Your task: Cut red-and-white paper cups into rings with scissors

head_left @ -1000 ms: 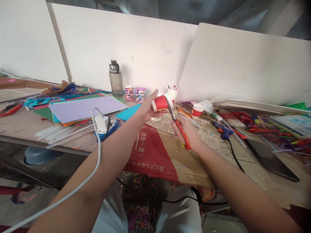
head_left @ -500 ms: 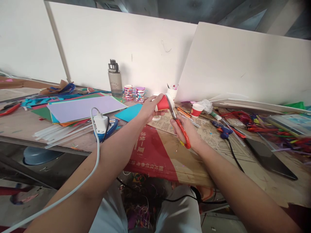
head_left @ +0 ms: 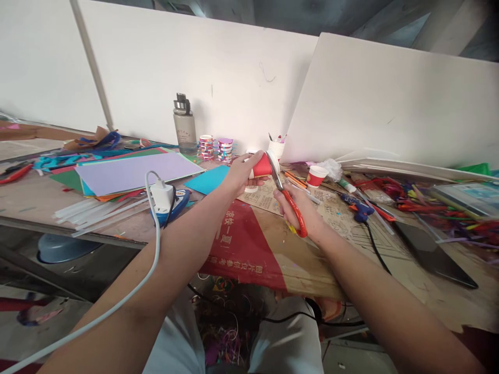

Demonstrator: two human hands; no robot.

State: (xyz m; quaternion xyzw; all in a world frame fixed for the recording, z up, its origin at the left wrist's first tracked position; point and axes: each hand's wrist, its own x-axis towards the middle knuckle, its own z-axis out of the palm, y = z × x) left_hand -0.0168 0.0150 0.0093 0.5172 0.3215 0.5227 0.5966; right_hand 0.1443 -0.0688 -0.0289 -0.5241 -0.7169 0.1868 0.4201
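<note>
Two hands meet above the middle of the worktop. The left hand [head_left: 238, 175] is wrapped around a small red paper cup [head_left: 261, 167], tipped on its side with the white rim turned toward the scissors [head_left: 286, 198]. The right hand [head_left: 302, 210] grips the orange scissor handles, fingers closed through the loops, with the blades at the cup's rim; whether they bite into the paper cannot be told.

Such a cup is probably very light and thin-walled, so it likely dents under a hard squeeze and gives way as blades press on it. Holding it round the body near the base, as the left hand does, seems the firmest place, clear of the rim and blades.

Beneath the hands lies a flattened red and brown cardboard sheet [head_left: 249, 244] hanging over the near edge. A second red cup [head_left: 315, 176] stands just right of the hands, with pens and a glue stick scattered beside it. Toward the back edge stand a water bottle [head_left: 185, 124], stacked tape rolls [head_left: 216, 148] and a white cup of tools [head_left: 276, 148]. Coloured paper sheets [head_left: 136, 171] cover the left part, and a white charger with its cable [head_left: 161, 197] sits near the left forearm, the cable running down off the near edge. A dark tablet [head_left: 432, 254] lies to the right, well apart.
</note>
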